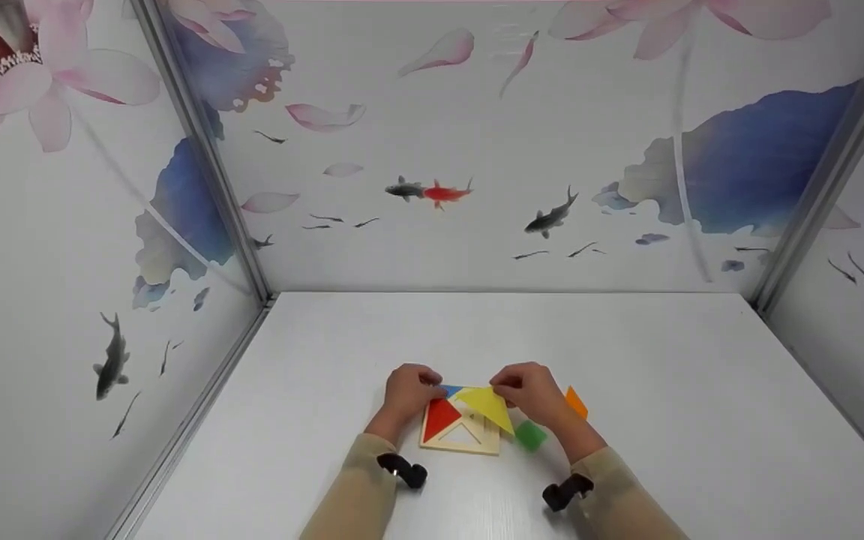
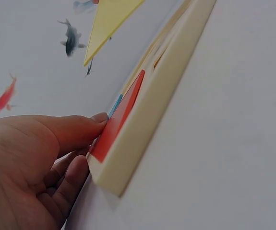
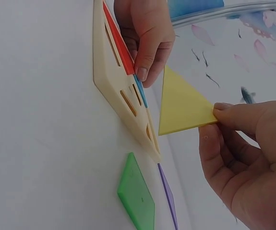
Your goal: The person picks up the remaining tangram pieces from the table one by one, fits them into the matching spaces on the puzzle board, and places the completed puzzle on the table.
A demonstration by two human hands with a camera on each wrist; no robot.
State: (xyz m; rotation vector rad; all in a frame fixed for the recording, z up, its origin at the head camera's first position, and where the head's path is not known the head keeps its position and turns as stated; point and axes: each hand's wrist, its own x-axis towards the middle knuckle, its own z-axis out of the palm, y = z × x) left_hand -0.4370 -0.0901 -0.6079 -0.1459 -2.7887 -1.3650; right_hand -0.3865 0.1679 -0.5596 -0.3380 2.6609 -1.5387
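Observation:
A wooden tangram board point(image 1: 469, 450) lies flat on the table. A red triangle point(image 1: 441, 418) sits in its left side, and a small blue piece point(image 1: 451, 391) sits at the back edge. My left hand point(image 1: 406, 390) grips the board's left edge, thumb on top beside the red and blue pieces in the left wrist view. Between thumb and fingers, my right hand point(image 1: 533, 390) pinches a yellow triangle point(image 3: 183, 105) by one corner. That triangle is held tilted above the board, apart from it in the right wrist view. Several recesses show in the board.
To the right of the board lies a green piece point(image 1: 530, 436), with an orange piece point(image 1: 576, 403) farther right, partly behind the right wrist. A purple piece point(image 3: 169, 196) shows beyond the green one. Printed walls point(image 1: 477, 247) enclose the white table point(image 1: 327, 330) at the back and sides.

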